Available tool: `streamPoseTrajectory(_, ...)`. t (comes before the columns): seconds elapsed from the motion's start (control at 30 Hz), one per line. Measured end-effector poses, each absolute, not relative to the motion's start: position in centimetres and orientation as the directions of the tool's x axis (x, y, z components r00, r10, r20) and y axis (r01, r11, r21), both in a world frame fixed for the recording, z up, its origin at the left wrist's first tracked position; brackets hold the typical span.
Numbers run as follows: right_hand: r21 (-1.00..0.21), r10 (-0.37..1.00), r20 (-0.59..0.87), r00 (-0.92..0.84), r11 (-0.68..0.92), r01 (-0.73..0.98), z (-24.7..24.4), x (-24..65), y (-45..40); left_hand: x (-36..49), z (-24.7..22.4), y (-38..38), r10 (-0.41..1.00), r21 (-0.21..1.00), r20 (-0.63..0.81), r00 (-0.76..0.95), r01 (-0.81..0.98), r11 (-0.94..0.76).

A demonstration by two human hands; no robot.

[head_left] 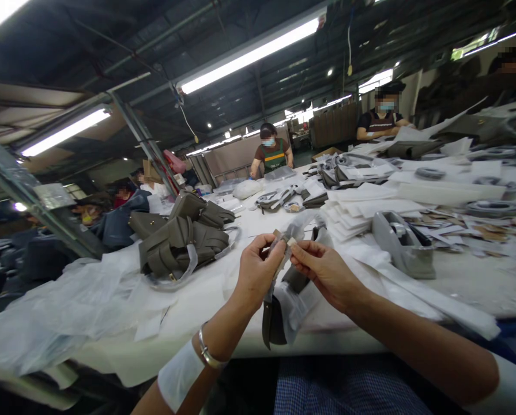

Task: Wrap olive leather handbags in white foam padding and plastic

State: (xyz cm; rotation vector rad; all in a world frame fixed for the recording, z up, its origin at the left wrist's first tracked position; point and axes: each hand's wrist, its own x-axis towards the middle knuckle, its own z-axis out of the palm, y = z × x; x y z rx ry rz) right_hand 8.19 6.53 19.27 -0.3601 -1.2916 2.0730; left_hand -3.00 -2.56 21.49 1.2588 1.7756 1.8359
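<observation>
My left hand (pixel 260 265) and my right hand (pixel 324 271) meet over the near part of the table, both with fingers closed in a pinch. Between the right thumb and forefinger is a small pale piece (pixel 291 242), too small to name. What the left fingers grip is mostly hidden; it seems to be part of the film-wrapped handbag under the hands. This dark grey handbag (pixel 275 323) lies by the table edge, a flap hanging down. Clear plastic film (pixel 294 314) covers part of it, and more rises behind my fingertips.
Grey-brown handbags (pixel 175 245) with wrapped handles stand to the left. A grey bag (pixel 402 248), white paper sheets (pixel 353 207) and wrapped handle rings (pixel 493 208) lie to the right. Loose sheeting (pixel 80 305) covers the left edge. Co-workers (pixel 272 153) sit across the table (pixel 478 288).
</observation>
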Motion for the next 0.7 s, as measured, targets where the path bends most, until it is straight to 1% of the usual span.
streamPoseTrajectory(0.13, -0.909, 0.632, 0.122, -0.766, -0.239, -0.342, 19.2, 8.4, 7.0, -3.2, 21.1, -2.4, 0.687, 0.838, 0.471, -0.554, 0.525, -0.15)
streamPoseTrajectory(0.27, -0.952, 0.619, 0.105, -0.779, -0.164, -0.259, 19.0, 8.6, 7.9, -3.1, 21.1, -2.5, 0.639, 0.69, 0.615, -0.462, 0.707, -0.153)
streamPoseTrajectory(0.4, -0.961, 0.628, 0.147, -0.764, -0.092, -0.261, 18.7, 8.3, 8.4, -2.5, 21.4, -2.6, 0.605, 0.613, 0.675, -0.423, 0.777, -0.141)
streamPoseTrajectory(0.5, -0.953, 0.643, 0.172, -0.746, -0.083, -0.291, 18.5, 8.0, 8.3, -2.2, 21.5, -2.6, 0.58, 0.548, 0.714, -0.393, 0.829, -0.113)
streamPoseTrajectory(0.57, -0.948, 0.655, 0.18, -0.734, -0.083, -0.307, 18.5, 7.8, 8.0, -2.2, 21.5, -2.6, 0.571, 0.474, 0.743, -0.35, 0.877, -0.078)
streamPoseTrajectory(0.7, -0.938, 0.679, 0.196, -0.708, -0.082, -0.338, 18.5, 7.7, 7.5, -2.5, 21.5, -2.6, 0.548, 0.267, 0.803, -0.233, 0.963, 0.017)
